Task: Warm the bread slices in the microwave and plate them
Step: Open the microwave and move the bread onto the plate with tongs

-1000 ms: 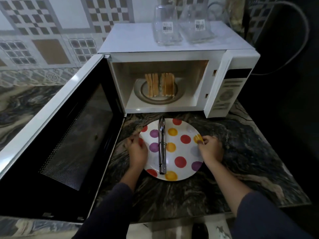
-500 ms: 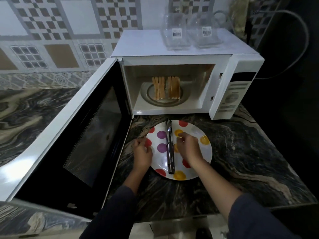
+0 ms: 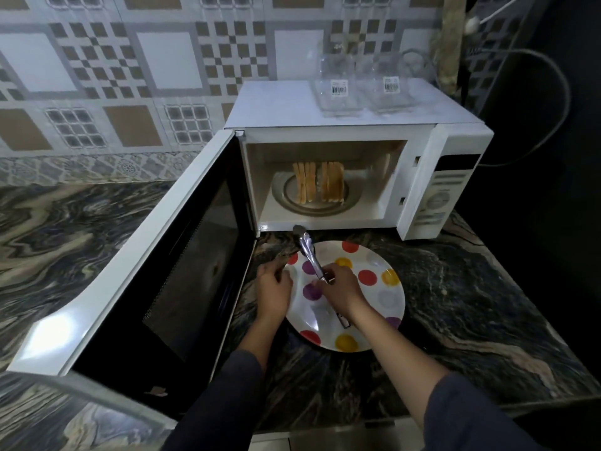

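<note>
Marbled countertop (image 3: pixel 471 304) before the open microwave (image 3: pixel 276 105) carries a polka-dot plate (image 3: pixel 370 323); left hand (image 3: pixel 273 288) curls its fingers on the left rim, right hand (image 3: pixel 341 289) clamps metal tongs (image 3: pixel 309 250) tilted above it.

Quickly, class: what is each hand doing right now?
Left hand: grips the left rim of the white polka-dot plate.
Right hand: closed round the silver metal tongs.
</note>
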Action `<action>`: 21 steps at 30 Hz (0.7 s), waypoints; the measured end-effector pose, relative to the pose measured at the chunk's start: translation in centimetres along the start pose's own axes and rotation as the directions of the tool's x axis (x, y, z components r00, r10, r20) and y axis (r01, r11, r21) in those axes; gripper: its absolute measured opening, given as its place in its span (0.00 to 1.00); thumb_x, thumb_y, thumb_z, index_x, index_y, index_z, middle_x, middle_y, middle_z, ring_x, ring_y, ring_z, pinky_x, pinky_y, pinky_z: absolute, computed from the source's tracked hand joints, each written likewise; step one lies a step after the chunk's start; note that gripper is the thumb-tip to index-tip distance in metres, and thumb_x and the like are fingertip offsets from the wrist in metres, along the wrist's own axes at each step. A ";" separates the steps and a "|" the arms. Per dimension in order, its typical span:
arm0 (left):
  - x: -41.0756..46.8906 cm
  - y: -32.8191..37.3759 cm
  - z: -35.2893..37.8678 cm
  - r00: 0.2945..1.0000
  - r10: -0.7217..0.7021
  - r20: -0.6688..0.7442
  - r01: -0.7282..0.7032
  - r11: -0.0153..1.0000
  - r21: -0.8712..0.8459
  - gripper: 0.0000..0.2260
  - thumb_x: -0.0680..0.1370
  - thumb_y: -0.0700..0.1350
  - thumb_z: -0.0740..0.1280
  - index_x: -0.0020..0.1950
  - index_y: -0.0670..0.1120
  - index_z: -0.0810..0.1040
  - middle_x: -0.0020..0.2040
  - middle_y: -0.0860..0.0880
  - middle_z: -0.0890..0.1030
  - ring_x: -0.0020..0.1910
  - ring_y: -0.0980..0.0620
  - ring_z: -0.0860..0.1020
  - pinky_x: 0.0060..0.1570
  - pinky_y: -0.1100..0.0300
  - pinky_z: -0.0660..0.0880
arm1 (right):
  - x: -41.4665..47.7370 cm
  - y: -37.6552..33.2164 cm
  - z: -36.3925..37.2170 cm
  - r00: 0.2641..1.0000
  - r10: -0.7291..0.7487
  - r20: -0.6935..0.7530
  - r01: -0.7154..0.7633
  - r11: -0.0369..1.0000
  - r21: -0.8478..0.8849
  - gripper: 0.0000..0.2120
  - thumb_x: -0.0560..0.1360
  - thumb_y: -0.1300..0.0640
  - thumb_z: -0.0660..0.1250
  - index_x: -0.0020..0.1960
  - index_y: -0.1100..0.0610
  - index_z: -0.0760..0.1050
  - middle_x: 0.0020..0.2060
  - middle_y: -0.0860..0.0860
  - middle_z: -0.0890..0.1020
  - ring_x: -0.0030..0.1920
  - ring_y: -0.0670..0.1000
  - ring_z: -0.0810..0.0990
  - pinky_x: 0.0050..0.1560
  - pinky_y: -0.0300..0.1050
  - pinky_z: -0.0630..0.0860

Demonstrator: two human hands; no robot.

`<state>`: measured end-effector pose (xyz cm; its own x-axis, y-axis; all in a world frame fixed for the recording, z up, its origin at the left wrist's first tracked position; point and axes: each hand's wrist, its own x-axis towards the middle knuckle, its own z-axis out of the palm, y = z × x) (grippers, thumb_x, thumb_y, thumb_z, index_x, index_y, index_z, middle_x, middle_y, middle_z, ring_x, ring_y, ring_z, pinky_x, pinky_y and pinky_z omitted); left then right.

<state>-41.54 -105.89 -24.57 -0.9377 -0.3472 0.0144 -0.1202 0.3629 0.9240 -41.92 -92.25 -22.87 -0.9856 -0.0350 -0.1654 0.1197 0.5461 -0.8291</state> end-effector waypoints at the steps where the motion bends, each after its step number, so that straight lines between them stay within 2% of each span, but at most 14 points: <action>1: 0.2 0.9 -0.1 1.000 0.007 0.027 -0.004 0.993 -0.122 0.12 0.79 0.43 0.61 0.58 0.40 0.77 0.52 0.44 0.78 0.50 0.50 0.79 0.53 0.60 0.73 | -0.1 -0.3 -0.7 1.000 -0.031 0.001 0.031 0.999 0.017 0.13 0.74 0.58 0.68 0.57 0.59 0.76 0.47 0.50 0.77 0.46 0.50 0.76 0.39 0.36 0.70; 3: 0.2 3.4 -0.2 0.987 -0.031 0.157 0.096 0.899 -0.427 0.10 0.80 0.44 0.60 0.55 0.40 0.77 0.42 0.48 0.80 0.39 0.58 0.80 0.41 0.65 0.76 | -0.3 -0.9 -1.9 0.993 -0.116 0.004 0.115 0.993 0.029 0.14 0.73 0.58 0.69 0.58 0.58 0.76 0.46 0.49 0.78 0.46 0.49 0.77 0.41 0.33 0.70; 4: 0.4 4.4 -0.1 0.973 -0.045 0.225 0.163 0.826 -0.539 0.09 0.80 0.44 0.60 0.54 0.41 0.77 0.41 0.48 0.80 0.37 0.59 0.80 0.40 0.67 0.77 | -0.4 -1.0 -2.5 0.988 -0.152 0.010 0.151 0.988 0.029 0.14 0.73 0.58 0.70 0.59 0.57 0.76 0.50 0.51 0.78 0.49 0.50 0.78 0.45 0.34 0.71; 7: 1.4 6.1 0.4 0.940 -0.076 0.334 0.303 0.637 -0.708 0.08 0.79 0.45 0.62 0.49 0.42 0.78 0.42 0.47 0.81 0.44 0.52 0.80 0.48 0.61 0.77 | -1.0 -1.1 -4.0 0.981 -0.191 0.022 0.190 0.981 0.032 0.16 0.74 0.58 0.69 0.61 0.55 0.75 0.56 0.53 0.76 0.55 0.50 0.76 0.53 0.38 0.70; 10: 1.7 6.7 0.9 0.937 -0.021 0.349 0.280 0.644 -0.712 0.07 0.79 0.43 0.63 0.50 0.41 0.78 0.43 0.45 0.82 0.44 0.50 0.81 0.47 0.61 0.79 | -1.7 -0.7 -5.1 0.981 -0.192 0.000 0.192 0.977 0.095 0.17 0.73 0.58 0.69 0.62 0.52 0.75 0.56 0.51 0.75 0.58 0.49 0.75 0.57 0.40 0.71; 12: 1.6 7.1 0.9 0.934 0.028 0.356 0.251 0.656 -0.711 0.07 0.78 0.43 0.63 0.50 0.41 0.79 0.43 0.45 0.82 0.44 0.50 0.82 0.51 0.58 0.78 | -2.1 -0.2 -5.8 0.986 -0.165 0.004 0.162 0.976 0.147 0.19 0.73 0.60 0.69 0.63 0.51 0.74 0.56 0.49 0.74 0.58 0.49 0.75 0.58 0.41 0.72; 15: 1.9 7.4 1.1 0.941 0.031 0.336 0.241 0.635 -0.734 0.11 0.79 0.43 0.63 0.56 0.38 0.76 0.45 0.44 0.82 0.46 0.50 0.81 0.55 0.56 0.77 | -2.5 0.9 -6.4 0.996 -0.085 0.023 0.080 0.982 0.168 0.17 0.72 0.61 0.69 0.60 0.50 0.75 0.56 0.51 0.76 0.57 0.50 0.76 0.52 0.40 0.72; 17: 2.1 7.7 1.0 0.947 0.026 0.321 0.234 0.631 -0.740 0.13 0.79 0.43 0.62 0.60 0.37 0.74 0.45 0.44 0.82 0.45 0.50 0.81 0.54 0.55 0.77 | -2.7 1.6 -6.8 0.997 -0.063 0.034 0.058 0.989 0.133 0.15 0.71 0.63 0.67 0.55 0.51 0.75 0.53 0.52 0.76 0.54 0.52 0.77 0.48 0.40 0.73; 19: 2.2 7.7 1.0 0.949 0.033 0.313 0.225 0.623 -0.749 0.13 0.79 0.43 0.61 0.60 0.37 0.74 0.43 0.45 0.83 0.44 0.52 0.82 0.53 0.54 0.77 | -3.0 1.9 -7.1 0.997 -0.048 0.057 0.040 0.990 0.133 0.13 0.70 0.66 0.64 0.52 0.53 0.76 0.49 0.53 0.77 0.52 0.56 0.79 0.48 0.46 0.76; 21: 2.1 7.8 1.1 0.949 0.041 0.312 0.219 0.626 -0.749 0.12 0.79 0.43 0.61 0.60 0.38 0.74 0.42 0.46 0.83 0.43 0.53 0.82 0.53 0.53 0.77 | -3.2 1.9 -7.2 0.996 -0.034 0.080 0.022 0.988 0.150 0.12 0.71 0.68 0.62 0.49 0.54 0.75 0.44 0.52 0.76 0.48 0.57 0.80 0.47 0.47 0.77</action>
<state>-44.81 -102.83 -17.70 -0.9967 -0.0452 -0.0675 -0.0362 -0.4964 0.8674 -39.40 -85.07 -20.02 -0.9764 -0.1207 -0.1792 0.1147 0.4135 -0.9033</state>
